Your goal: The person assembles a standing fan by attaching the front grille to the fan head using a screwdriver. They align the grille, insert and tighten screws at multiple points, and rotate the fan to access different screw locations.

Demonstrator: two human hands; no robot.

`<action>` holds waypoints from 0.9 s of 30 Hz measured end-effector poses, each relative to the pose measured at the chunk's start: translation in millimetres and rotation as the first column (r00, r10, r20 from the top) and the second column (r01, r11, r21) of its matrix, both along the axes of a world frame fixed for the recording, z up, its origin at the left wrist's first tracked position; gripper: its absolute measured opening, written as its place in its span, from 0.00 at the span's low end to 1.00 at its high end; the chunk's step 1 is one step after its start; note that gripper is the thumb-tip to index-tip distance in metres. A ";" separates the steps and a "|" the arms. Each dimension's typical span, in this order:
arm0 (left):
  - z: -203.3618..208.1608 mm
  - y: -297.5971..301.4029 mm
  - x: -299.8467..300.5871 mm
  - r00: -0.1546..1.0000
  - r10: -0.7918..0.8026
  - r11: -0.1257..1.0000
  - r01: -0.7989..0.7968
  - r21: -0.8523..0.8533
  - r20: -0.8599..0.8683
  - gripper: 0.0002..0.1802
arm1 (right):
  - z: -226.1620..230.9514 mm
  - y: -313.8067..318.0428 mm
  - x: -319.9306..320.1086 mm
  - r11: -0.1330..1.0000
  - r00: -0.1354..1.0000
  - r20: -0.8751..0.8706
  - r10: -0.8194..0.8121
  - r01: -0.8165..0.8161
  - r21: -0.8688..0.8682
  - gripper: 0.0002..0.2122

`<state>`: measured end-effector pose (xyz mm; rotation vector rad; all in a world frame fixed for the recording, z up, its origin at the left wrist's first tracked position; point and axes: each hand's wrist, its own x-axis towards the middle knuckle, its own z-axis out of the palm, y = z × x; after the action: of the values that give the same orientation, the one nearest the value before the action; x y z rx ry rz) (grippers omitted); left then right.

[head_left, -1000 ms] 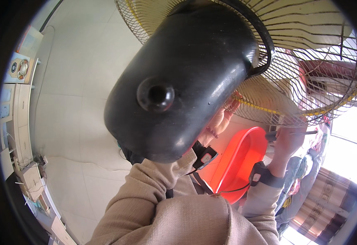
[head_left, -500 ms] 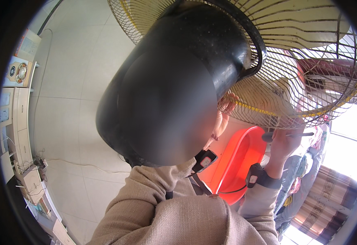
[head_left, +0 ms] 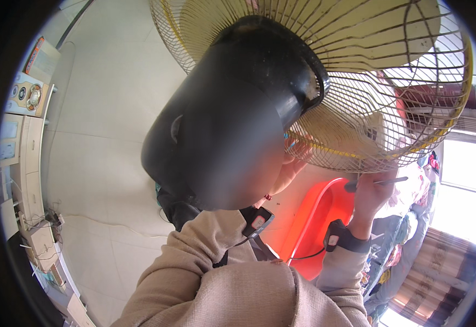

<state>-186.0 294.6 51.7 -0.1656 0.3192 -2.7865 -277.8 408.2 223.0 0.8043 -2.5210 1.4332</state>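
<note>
A large electric fan fills the upper middle, its black motor housing tilted towards me and partly lost in a blur. Cream blades show through the wire guard, which has a yellow rim band. My left hand is beside the housing, fingers curled at the guard's lower edge; its thumb side is hidden, and a small turquoise spot shows by the fingertips. Below the guard's right part, my right hand is closed around a slim grey tool with a wider rounded end; its exact kind is unclear.
An orange-red plastic tub stands on the tiled floor below my hands. Light cabinets and a speaker line the left, with loose cables. Piled clothes, a patterned curtain and bright windows are at right.
In my view, the fan's guard has shifted left, and its housing sits slightly lower. My right hand with the tool has moved a little left; my left hand stays at the guard's edge.
</note>
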 end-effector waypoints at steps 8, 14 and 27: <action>24.3 -9.9 5.5 0.979 -0.057 0.998 0.057 -0.004 -0.193 0.42 | 12.1 -7.7 8.4 1.000 0.997 0.081 -0.011 0.010 0.017 0.12; 37.5 -10.8 5.1 0.996 -0.046 0.999 0.046 0.008 0.074 0.46 | 13.2 -9.8 8.5 1.000 0.997 0.079 0.011 -0.012 0.019 0.13; 41.8 -15.3 3.2 0.992 -0.101 0.990 0.092 0.109 0.080 0.48 | 15.8 -13.4 9.8 0.998 0.997 0.070 -0.028 0.024 0.056 0.12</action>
<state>-182.8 279.3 93.5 -0.0065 0.4635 -2.8535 -267.9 394.8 238.8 0.7395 -2.6235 1.4144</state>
